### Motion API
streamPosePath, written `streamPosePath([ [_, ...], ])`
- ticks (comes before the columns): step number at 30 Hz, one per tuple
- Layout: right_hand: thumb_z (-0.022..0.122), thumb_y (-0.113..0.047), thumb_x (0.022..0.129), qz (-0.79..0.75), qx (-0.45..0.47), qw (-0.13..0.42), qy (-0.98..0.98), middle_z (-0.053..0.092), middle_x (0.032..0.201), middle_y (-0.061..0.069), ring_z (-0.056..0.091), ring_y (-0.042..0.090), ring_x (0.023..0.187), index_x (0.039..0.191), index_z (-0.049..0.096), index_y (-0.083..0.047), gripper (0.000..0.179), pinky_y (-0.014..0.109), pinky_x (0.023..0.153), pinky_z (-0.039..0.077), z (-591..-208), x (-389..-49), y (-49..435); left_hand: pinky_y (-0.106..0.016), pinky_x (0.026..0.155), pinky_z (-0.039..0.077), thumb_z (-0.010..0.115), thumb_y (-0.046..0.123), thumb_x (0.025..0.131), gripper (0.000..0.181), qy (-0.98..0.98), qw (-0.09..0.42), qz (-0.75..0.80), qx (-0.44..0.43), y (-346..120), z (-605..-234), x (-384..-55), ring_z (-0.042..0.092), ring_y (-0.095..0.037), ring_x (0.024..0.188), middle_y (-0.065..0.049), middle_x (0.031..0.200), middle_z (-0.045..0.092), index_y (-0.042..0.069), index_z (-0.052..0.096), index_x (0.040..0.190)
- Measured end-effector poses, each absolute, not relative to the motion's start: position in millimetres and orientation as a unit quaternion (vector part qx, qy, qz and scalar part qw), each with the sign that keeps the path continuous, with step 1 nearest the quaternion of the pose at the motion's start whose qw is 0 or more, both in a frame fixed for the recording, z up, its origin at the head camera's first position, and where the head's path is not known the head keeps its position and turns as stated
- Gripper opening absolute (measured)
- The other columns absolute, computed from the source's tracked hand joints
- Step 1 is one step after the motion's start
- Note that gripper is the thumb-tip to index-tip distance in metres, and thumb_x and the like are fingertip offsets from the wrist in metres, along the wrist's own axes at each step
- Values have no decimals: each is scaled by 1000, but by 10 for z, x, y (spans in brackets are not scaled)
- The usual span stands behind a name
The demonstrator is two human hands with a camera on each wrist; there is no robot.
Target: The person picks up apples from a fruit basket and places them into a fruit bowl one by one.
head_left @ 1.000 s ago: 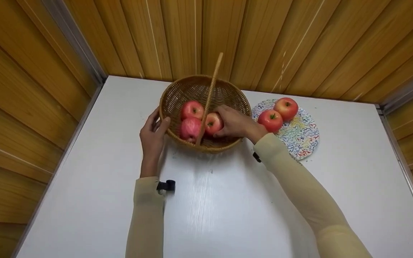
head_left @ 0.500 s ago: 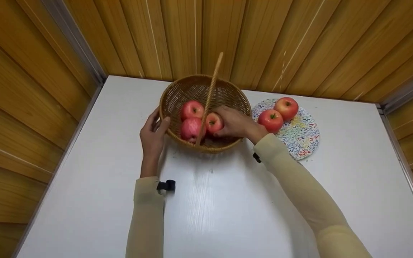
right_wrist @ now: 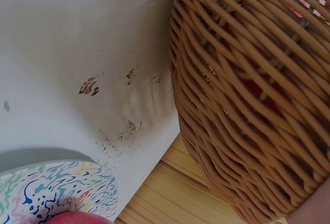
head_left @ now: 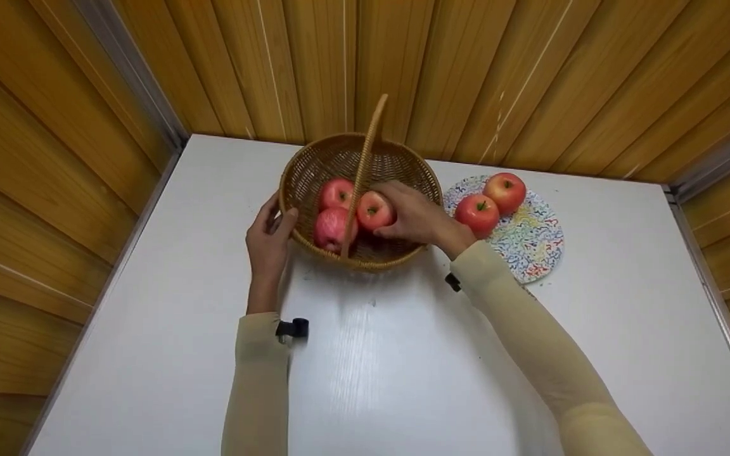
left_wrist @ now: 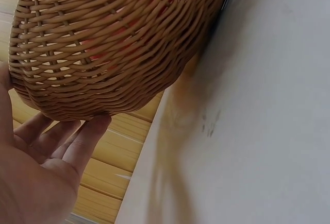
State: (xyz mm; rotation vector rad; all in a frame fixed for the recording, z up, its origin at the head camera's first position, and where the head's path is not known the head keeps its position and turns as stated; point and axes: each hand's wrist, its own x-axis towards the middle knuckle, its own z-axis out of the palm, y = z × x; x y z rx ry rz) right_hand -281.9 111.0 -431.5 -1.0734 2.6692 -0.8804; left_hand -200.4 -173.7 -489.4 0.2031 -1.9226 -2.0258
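A brown wicker basket (head_left: pixel 417 174) with an arched handle (head_left: pixel 365 158) stands at the back of the table. My left hand (head_left: pixel 267 247) holds its left rim, thumb over the edge and fingers against the outer weave; the left wrist view shows these fingers (left_wrist: pixel 93 136) on the basket wall. Inside the basket, my right hand (head_left: pixel 412 214) grips a red apple (head_left: pixel 374 211) just right of the handle. Two more apples lie left of it, one behind (head_left: pixel 336 192) and one in front (head_left: pixel 332 228). In the right wrist view the basket (right_wrist: pixel 247 95) hides most of that hand.
Right of the basket lies a round plate (head_left: pixel 533 244) with a multicoloured speckled pattern, bearing two touching red apples, one nearer (head_left: pixel 477 216) and one farther (head_left: pixel 505 192). The white table (head_left: pixel 371 380) meets wood-panelled walls (head_left: pixel 460 69) at the back and sides.
The basket and its handle have shifted slightly left, tilting a little. The apple in my right hand has moved slightly left and up in the head view. My left hand keeps its hold on the rim.
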Motion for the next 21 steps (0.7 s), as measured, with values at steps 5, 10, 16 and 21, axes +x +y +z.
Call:
streamPosePath([
  [5,88,-25,90,-309,-357,34,881,56,147,16,54,30,133,151,52,0,75,47,113,46,-4279,-2780,1125,-31,88,61,73,29,103,52,-674,165,-716,81,-1740,-4887,-1996,66,-21,126,-4,147,62,15,61,152],
  [10,89,-28,90,-341,-338,10,877,56,147,14,56,28,131,153,52,-3,77,47,109,48,-4247,-2723,1167,-30,84,61,73,32,103,52,-678,161,-711,93,-1760,-4896,-1997,67,-19,123,-3,147,63,17,61,152],
  [16,90,-30,89,-365,-318,-5,875,54,150,13,57,27,131,155,50,-4,82,48,108,50,-4242,-2647,1228,-30,83,61,72,30,103,52,-666,156,-723,100,-1772,-4909,-2000,66,-21,124,-4,148,62,17,61,152],
  [21,89,-34,90,-371,-316,-20,873,53,151,12,56,26,132,156,48,-4,83,47,109,51,-4243,-2591,1286,-31,83,62,72,31,103,51,-670,159,-718,102,-1753,-4911,-2003,67,-20,123,-3,148,63,17,61,151],
])
